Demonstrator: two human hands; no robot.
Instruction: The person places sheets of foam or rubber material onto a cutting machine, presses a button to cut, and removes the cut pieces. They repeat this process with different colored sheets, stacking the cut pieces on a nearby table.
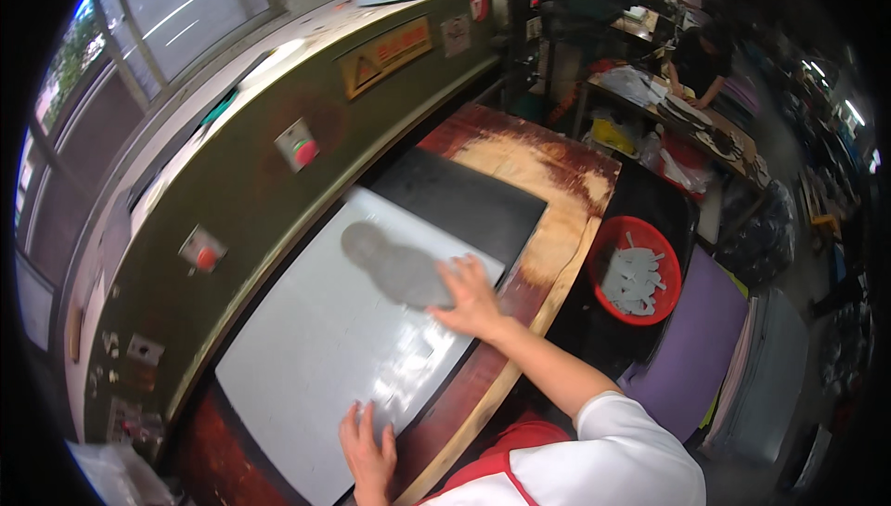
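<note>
A large, glossy light-grey sheet (306,339) lies on a black board (464,204). On its far part is a dark grey, shoe-sole-shaped patch (394,265), slightly blurred; whether it is a separate piece or a hole in the sheet I cannot tell. My right hand (471,297) reaches over the sheet's right side, fingers spread, with its fingertips by the near end of that sole shape. Closer to me, my left hand (369,446) rests at the sheet's near right edge with fingers apart. Neither hand visibly grips anything.
Along the left runs a green machine beam (241,200) with red buttons. A worn wooden bed (557,172) supports the board. To the right stand a red basin (636,269) of pale offcuts and stacked purple sheets (696,339). Another person (701,65) works at a far table.
</note>
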